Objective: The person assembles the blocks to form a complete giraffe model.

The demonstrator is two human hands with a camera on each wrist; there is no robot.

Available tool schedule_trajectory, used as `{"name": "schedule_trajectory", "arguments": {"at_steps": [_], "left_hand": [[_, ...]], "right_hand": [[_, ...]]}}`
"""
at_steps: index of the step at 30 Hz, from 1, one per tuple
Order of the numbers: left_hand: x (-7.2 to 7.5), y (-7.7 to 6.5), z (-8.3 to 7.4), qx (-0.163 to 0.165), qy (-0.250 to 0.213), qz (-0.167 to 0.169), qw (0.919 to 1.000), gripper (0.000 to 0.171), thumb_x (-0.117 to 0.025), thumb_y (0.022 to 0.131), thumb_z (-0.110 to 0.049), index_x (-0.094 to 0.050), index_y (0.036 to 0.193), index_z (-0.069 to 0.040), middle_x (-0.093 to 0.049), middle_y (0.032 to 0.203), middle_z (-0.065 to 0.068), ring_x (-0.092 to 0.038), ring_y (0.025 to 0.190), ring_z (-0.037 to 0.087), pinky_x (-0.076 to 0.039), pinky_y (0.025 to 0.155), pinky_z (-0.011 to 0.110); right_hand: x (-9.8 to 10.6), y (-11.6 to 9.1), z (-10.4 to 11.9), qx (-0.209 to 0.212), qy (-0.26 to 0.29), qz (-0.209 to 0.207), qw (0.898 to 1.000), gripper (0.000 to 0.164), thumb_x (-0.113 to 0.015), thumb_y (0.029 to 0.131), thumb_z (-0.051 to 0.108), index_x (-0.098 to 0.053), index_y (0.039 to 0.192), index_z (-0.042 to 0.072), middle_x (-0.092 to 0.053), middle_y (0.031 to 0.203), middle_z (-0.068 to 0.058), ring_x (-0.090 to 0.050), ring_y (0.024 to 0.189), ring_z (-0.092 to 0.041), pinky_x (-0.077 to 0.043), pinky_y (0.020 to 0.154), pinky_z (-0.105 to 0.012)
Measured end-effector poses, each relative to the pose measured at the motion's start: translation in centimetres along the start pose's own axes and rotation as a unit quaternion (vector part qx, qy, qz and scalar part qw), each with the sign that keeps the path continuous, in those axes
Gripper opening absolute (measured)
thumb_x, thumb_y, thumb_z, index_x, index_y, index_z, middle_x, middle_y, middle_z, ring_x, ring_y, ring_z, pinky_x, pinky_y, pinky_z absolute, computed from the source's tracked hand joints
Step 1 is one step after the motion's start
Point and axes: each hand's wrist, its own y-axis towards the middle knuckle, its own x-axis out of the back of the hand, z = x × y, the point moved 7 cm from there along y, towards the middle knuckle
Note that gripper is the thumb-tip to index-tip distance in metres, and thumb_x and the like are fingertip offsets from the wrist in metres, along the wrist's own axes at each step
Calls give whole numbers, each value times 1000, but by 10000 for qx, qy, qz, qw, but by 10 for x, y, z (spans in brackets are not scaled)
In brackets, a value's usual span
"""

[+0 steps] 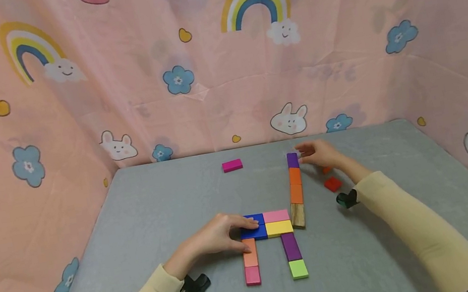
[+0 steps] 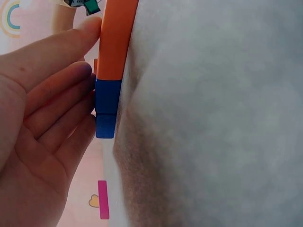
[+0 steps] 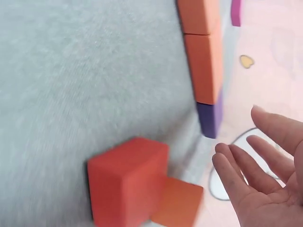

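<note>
My left hand (image 1: 218, 235) rests its fingers on two blue blocks (image 1: 252, 235), with the thumb at an orange block (image 1: 251, 259) below them. Beside the blue pair lie a pink block (image 1: 276, 216) and a yellow block (image 1: 279, 228). Two short legs extend toward me: orange and pink (image 1: 252, 277) on the left, purple (image 1: 291, 247) and lime green (image 1: 298, 269) on the right. From the right corner, a column runs away from me: a wood-grain block (image 1: 298, 216), two orange blocks (image 1: 296, 193), then a purple block (image 1: 293, 159). Holding nothing, my right hand (image 1: 320, 154) hovers close beside that purple end.
A red block (image 3: 125, 182) and another orange block (image 3: 179, 202) lie right of the column, under the right forearm. Toward the table's back edge sits a magenta block (image 1: 232, 165). A patterned pink curtain (image 1: 220, 56) surrounds the grey table (image 1: 155, 199).
</note>
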Motion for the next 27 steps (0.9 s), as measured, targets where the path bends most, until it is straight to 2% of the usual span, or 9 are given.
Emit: {"name": "schedule_trajectory", "arguments": {"at_steps": [6,12,19,25,27], "left_hand": [[1,-1,0,23,-23,-11,10000,50,-78,79,-30,-64,126,-18,-61,126,-11,-53,122,7,-44,101,27],[0,0,0,25,41,35,10000,50,-77,80,-31,-63,126,-19,-61,127,-12,-53,122,7,-44,101,28],[-1,1,0,10,67,45,10000,50,-77,79,-30,-63,126,-19,-61,127,-12,-52,123,7,-44,101,29],[-2,1,1,-11,69,35,10000,50,-77,79,-30,-63,126,-18,-61,127,-12,-52,123,7,-44,102,29],[-2,1,1,-6,52,40,10000,50,-77,79,-29,-63,126,-18,-61,127,-12,-52,123,7,-44,102,29]], "right_hand": [[12,-19,14,365,71,-45,9993,48,-64,91,17,-51,131,-6,-54,130,-28,-54,117,-40,-45,98,-51],[23,-43,13,632,-134,-132,9978,44,-66,90,19,-57,126,-4,-60,123,-25,-59,111,-37,-50,91,-48],[29,-71,0,763,-335,-116,9965,41,-69,87,14,-60,121,-5,-65,114,-23,-63,103,-36,-54,85,-43],[30,-87,-14,865,-232,-81,9959,35,-68,86,7,-62,118,-5,-67,111,-22,-63,103,-38,-53,85,-47],[28,-89,-21,816,-232,-7,9964,36,-70,85,10,-63,118,-3,-68,111,-19,-64,103,-35,-52,86,-47]]}}
